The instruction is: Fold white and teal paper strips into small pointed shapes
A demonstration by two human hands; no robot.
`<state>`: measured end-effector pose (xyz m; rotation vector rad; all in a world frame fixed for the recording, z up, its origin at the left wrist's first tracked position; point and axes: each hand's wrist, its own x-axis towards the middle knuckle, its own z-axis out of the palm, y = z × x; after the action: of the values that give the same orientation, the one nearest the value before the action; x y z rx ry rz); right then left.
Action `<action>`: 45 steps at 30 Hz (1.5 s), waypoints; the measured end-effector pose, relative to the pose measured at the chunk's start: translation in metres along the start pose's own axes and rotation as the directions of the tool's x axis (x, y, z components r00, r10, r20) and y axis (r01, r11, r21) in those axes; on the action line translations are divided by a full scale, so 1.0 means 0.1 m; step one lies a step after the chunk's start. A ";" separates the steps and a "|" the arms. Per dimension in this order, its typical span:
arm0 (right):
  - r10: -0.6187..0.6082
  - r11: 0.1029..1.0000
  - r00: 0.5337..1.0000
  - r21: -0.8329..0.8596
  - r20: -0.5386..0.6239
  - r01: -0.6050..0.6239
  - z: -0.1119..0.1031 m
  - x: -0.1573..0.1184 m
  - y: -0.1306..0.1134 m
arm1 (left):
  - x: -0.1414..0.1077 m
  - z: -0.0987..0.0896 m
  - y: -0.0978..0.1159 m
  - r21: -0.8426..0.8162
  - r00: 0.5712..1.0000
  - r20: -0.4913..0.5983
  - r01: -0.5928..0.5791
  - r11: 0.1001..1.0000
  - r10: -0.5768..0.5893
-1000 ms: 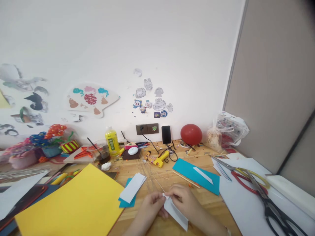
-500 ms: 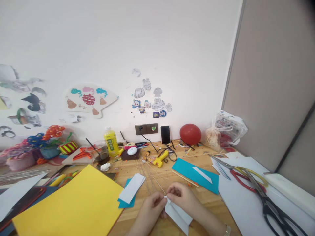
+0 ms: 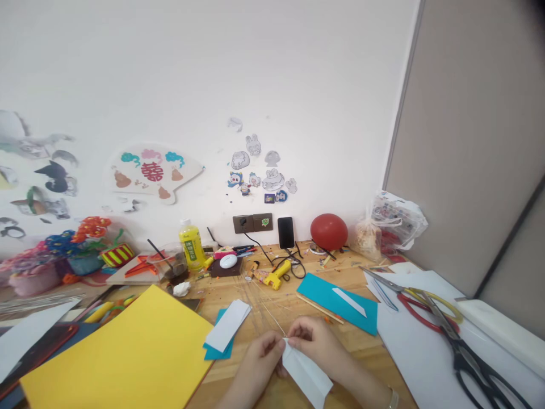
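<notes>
A folded white paper piece (image 3: 305, 372) hangs between my two hands, its creased body slanting down to the right. My left hand (image 3: 261, 360) pinches its upper left edge between thumb and fingers. At the top edge, the thumb and bent fingers of my right hand (image 3: 313, 341) close on the same paper. A thin pale stick (image 3: 273, 318) runs from the pinched top of the paper up to the left over the table. To the left of my left hand lie white paper strips (image 3: 230, 325) on blue paper (image 3: 219, 351).
Yellow sheet (image 3: 123, 352) at left; blue sheet (image 3: 353, 309), large white paper (image 3: 409, 341) and scissors (image 3: 453, 335) at right. Behind are a yellow glue gun (image 3: 279, 275), a bottle (image 3: 192, 245), a phone (image 3: 286, 233) and a red balloon (image 3: 329, 231).
The folded paper has turned slightly between my fingers, and its creased top is less visible. My hands have barely shifted.
</notes>
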<state>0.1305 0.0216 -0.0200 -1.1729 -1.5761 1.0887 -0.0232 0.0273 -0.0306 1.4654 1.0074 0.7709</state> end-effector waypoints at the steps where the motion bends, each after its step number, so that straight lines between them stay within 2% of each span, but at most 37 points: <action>1: -0.005 1.000 1.000 0.001 -0.002 0.005 0.00 0.00 0.01 | 0.00 0.00 0.01 0.004 1.000 -0.002 0.004 1.000 -0.004; 10: -0.032 0.999 0.999 -0.013 0.012 0.032 0.02 -0.01 0.00 | -0.04 0.04 0.09 0.104 0.998 -0.052 -0.034 0.994 0.040; 15: 0.033 0.990 0.999 -0.136 0.021 -0.030 0.03 -0.01 0.02 | -0.04 0.02 0.13 0.191 0.992 -0.106 -0.051 0.980 0.072; 20: 0.035 0.978 0.999 -0.205 0.035 -0.028 0.04 -0.02 0.04 | -0.05 0.03 0.14 0.278 0.990 -0.105 -0.064 0.958 0.096; 26: 0.051 0.984 0.998 -0.170 0.033 -0.045 0.05 -0.03 0.02 | -0.07 0.04 0.13 0.387 0.985 -0.097 -0.093 0.917 0.141; 33: 0.013 0.991 0.998 -0.134 0.065 -0.004 0.03 -0.04 0.00 | -0.08 0.04 0.13 0.450 0.975 -0.102 -0.131 0.883 0.197; 39: 0.014 0.995 1.000 -0.097 -0.002 -0.015 0.04 -0.03 0.01 | -0.08 0.05 0.13 0.379 0.981 -0.098 -0.121 0.918 0.170; 45: 0.018 0.995 0.999 -0.102 0.040 -0.014 0.01 -0.02 -0.04 | -0.08 0.05 0.10 0.425 0.984 -0.117 -0.070 0.902 0.132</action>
<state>0.1291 0.0186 -0.0170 -1.2395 -1.6730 1.0602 -0.0203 0.0183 -0.0207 1.8649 1.2717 0.7730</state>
